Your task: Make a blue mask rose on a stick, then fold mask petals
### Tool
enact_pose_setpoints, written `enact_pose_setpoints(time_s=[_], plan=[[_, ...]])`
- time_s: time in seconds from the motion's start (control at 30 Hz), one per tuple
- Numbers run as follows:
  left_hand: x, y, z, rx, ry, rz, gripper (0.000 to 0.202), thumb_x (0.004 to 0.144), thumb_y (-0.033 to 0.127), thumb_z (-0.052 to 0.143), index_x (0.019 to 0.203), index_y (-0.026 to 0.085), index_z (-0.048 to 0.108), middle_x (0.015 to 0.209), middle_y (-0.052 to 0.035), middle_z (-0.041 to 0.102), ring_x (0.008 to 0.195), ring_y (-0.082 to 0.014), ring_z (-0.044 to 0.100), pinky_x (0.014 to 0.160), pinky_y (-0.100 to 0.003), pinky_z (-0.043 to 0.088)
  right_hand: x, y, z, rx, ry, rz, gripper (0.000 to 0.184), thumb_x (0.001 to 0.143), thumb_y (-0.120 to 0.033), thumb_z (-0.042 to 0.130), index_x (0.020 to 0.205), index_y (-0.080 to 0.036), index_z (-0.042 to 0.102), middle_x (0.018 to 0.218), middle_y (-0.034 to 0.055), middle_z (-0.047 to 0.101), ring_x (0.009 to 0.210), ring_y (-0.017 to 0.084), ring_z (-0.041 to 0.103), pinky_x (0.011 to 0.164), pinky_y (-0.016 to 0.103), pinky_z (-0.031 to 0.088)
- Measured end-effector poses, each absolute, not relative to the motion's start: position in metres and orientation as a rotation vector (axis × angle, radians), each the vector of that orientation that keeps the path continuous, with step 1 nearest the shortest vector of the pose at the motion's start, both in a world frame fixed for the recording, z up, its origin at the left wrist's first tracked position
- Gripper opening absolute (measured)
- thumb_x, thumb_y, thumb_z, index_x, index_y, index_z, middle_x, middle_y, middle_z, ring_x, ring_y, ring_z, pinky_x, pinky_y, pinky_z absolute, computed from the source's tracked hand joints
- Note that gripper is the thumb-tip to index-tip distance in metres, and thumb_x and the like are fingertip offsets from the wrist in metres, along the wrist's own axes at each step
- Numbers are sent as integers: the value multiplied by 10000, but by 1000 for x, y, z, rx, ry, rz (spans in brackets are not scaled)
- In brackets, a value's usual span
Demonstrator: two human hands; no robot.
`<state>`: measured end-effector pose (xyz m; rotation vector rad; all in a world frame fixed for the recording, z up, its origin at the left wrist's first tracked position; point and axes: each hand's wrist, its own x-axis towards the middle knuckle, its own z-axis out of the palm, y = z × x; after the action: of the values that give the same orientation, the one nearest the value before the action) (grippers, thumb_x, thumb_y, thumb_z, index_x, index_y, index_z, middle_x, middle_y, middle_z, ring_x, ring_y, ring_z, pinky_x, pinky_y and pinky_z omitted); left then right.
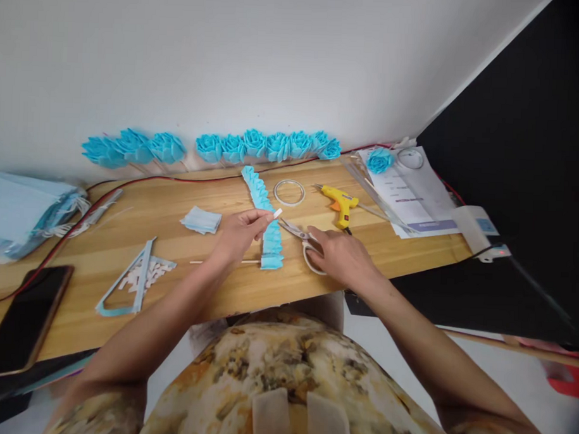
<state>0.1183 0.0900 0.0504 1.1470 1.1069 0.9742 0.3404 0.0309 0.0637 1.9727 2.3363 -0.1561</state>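
Observation:
My left hand point(244, 231) pinches a small white strip point(277, 213) between thumb and fingertips, above a pleated blue strip point(272, 245) that runs from front to back on the table. In my right hand point(338, 250) is a pair of scissors point(296, 230) with pale handles; the blades point left, close to the white strip. Whether the blades touch it I cannot tell. A thin wooden stick point(250, 262) lies under my left wrist, with one end by the pleated strip. Left of my hand rests a small stack of light blue pieces point(201, 219).
Blue flowers point(277, 146) line the wall, and another flower point(379, 160) lies on papers point(418, 196). A tape roll point(289, 192) and a yellow glue gun point(338, 205) sit behind the scissors. Leftward are white scraps point(147, 275), a phone point(27, 318), blue sheets point(28, 214) and a red cable point(55, 250).

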Motion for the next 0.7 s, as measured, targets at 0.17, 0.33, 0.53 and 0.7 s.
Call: enact_pose_setpoints(time_s=[0.17, 0.33, 0.53, 0.7], plan=[[116, 88, 52, 1207, 1087, 993, 287, 721, 464, 763, 801, 189, 781, 559, 47, 487, 557, -91, 379, 543, -246, 288, 334, 52, 74, 2166, 2655, -393, 305, 981, -354, 529, 1113, -189, 749, 960, 116, 785, 798, 256, 724, 675, 340, 486], [117, 85, 56, 1170, 1051, 1017, 238, 679, 413, 795, 755, 187, 786, 565, 46, 519, 557, -85, 363, 562, -249, 306, 308, 75, 62, 2160, 3007, -1452, 233, 908, -402, 647, 1000, -212, 747, 887, 20, 765, 702, 146, 655, 627, 268, 501], [101, 92, 55, 1103, 1039, 1011, 251, 690, 422, 805, 758, 180, 794, 514, 43, 482, 530, -87, 373, 538, -243, 316, 290, 76, 60, 2267, 3250, -1088, 143, 909, -282, 629, 802, -205, 683, 762, -3, 687, 679, 128, 597, 647, 269, 480], [60, 142, 44, 1030, 1149, 1212, 229, 744, 356, 754, 860, 160, 777, 654, 4, 601, 542, -83, 446, 524, -222, 343, 312, 92, 71, 2636, 3251, -1037, 144, 902, -353, 633, 838, -224, 641, 742, -11, 641, 648, 136, 579, 634, 286, 480]])
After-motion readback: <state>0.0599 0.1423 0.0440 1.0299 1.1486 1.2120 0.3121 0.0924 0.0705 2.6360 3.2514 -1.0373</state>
